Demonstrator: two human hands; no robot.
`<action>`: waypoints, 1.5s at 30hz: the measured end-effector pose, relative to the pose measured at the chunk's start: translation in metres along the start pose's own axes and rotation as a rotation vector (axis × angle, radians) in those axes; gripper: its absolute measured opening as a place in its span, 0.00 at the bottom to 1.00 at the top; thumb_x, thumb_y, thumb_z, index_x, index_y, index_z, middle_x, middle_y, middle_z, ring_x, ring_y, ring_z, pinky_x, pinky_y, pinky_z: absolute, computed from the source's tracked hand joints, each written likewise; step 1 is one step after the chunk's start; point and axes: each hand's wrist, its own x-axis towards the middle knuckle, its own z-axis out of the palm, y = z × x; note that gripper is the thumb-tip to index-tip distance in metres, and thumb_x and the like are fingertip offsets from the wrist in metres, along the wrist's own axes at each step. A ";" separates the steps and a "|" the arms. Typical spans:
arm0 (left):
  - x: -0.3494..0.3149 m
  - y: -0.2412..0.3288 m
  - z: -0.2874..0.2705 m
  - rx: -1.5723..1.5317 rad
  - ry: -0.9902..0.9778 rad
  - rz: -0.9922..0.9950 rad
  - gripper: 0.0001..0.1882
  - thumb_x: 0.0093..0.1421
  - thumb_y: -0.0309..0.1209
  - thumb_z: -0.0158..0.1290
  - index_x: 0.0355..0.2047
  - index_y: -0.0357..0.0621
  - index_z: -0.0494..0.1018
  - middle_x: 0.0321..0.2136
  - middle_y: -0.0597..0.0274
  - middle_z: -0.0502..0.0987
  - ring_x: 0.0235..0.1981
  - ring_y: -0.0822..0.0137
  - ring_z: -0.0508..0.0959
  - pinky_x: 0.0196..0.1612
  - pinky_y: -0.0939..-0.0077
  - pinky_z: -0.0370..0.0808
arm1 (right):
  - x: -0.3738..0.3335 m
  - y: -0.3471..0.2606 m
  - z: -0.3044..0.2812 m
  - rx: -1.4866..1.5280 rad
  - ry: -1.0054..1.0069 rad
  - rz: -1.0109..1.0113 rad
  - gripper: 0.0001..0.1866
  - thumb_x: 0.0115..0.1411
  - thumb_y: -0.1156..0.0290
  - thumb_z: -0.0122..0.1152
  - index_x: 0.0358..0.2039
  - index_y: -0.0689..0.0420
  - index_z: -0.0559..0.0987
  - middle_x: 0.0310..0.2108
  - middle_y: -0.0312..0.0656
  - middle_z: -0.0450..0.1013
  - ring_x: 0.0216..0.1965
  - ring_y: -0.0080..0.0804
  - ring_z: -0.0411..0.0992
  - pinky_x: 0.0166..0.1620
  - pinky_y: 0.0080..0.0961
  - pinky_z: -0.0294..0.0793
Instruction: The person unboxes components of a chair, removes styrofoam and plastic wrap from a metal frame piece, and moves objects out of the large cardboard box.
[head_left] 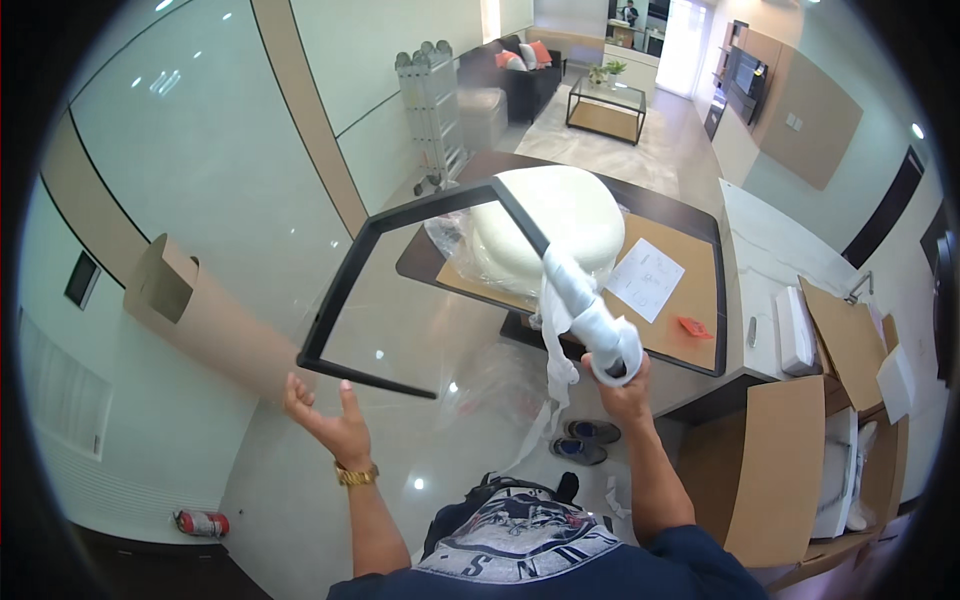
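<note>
A black angular metal frame (350,262) is held up in front of me, one bar ending free near the middle. White foam wrap (572,280) covers its right-hand end, with a loose strip hanging down. My right hand (626,392) is closed around this wrapped end, its fingers partly hidden behind the white wrapping. Just below the frame's left corner, my left hand (335,428) has its palm up and fingers apart, holding nothing; whether a fingertip touches the bar I cannot tell. A gold watch (357,474) is on my left wrist.
Beyond the frame, a cream rounded seat (565,222) in clear plastic rests on a dark table (708,262) with a paper sheet (646,279) and a red packet (693,328). Open cardboard boxes (780,470) stand right; a tall carton (215,320) leans left. Shoes (583,443) lie on the floor.
</note>
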 end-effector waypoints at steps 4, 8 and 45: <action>-0.012 0.050 -0.013 -1.176 -0.690 -0.552 0.31 0.65 0.38 0.58 0.62 0.35 0.62 0.52 0.51 0.70 0.53 0.56 0.74 0.61 0.61 0.68 | -0.016 0.007 -0.013 -0.380 -0.219 -0.177 0.07 0.42 0.75 0.68 0.24 0.59 0.79 0.20 0.42 0.73 0.21 0.37 0.71 0.27 0.32 0.67; 0.021 0.129 0.068 -1.906 -0.864 -1.336 0.39 0.62 0.61 0.56 0.55 0.36 0.67 0.50 0.49 0.74 0.53 0.55 0.76 0.58 0.61 0.73 | -0.044 0.024 -0.014 -0.447 -0.258 -0.146 0.09 0.38 0.74 0.68 0.24 0.58 0.79 0.21 0.44 0.74 0.22 0.45 0.70 0.29 0.35 0.67; -0.059 0.054 0.150 -1.264 -0.576 -1.489 0.24 0.71 0.44 0.54 0.19 0.54 0.60 0.14 0.75 0.54 0.14 0.77 0.57 0.20 0.77 0.59 | -0.096 -0.012 -0.012 0.405 -0.332 0.851 0.37 0.49 0.79 0.76 0.60 0.57 0.69 0.48 0.42 0.76 0.49 0.30 0.75 0.53 0.27 0.74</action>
